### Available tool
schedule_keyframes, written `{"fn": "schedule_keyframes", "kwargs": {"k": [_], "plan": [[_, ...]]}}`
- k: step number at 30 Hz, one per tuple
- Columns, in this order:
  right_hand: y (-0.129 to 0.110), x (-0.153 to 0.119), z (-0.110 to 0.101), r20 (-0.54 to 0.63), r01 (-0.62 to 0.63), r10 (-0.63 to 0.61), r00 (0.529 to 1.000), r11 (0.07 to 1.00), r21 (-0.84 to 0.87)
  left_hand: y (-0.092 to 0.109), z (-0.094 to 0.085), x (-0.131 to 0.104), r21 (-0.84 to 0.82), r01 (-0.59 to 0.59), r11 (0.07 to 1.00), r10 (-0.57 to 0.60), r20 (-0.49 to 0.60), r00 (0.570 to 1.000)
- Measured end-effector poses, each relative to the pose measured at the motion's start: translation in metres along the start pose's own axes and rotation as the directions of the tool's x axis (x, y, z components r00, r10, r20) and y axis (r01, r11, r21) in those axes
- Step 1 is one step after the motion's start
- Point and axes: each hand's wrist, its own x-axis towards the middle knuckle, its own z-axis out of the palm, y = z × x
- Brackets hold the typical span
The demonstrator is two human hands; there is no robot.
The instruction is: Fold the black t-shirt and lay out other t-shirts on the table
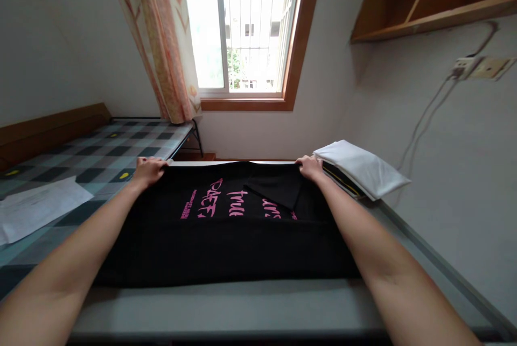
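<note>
Head view: pinching the far edge of a black garment (226,254) at both ends, by its left corner in the left grip (149,171) and by its right corner in the right grip (312,167). Spread flat between the two grips and back toward the body, over a pale desk (226,311). Marked with pink lettering (212,198), partly covered by a folded-over black flap (277,190) just left of the right grip. Just beside the right grip, on its right: a white bundle (359,166). Left of the left grip: a checked bed (141,141), with white papers (44,206) on top. Beyond both grips: a window (204,28) and a flowered curtain (151,39).
</note>
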Motion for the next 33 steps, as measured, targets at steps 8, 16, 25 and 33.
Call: {"fn": "schedule_keyframes", "kwargs": {"k": [8, 16, 25, 33], "plan": [[0.035, -0.084, -0.016, -0.362, 0.314, -0.281, 0.889, 0.949, 0.036, -0.025, -0.016, -0.09, -0.168, -0.153, 0.974, 0.148, -0.041, 0.988], [0.055, -0.138, 0.013, -0.316, 0.414, -0.42, 0.85, 0.906, -0.09, -0.031, -0.021, -0.151, -0.314, -0.103, 0.944, 0.126, 0.056, 0.99], [0.057, -0.134, 0.002, -0.266, 0.308, -0.328, 0.907, 0.945, -0.114, -0.041, -0.024, -0.149, -0.217, -0.089, 0.972, 0.119, 0.128, 0.985], [0.063, -0.137, 0.004, -0.153, 0.344, -0.38, 0.912, 0.914, -0.216, -0.049, -0.017, -0.152, -0.439, -0.025, 0.898, 0.127, 0.204, 0.971]]}}
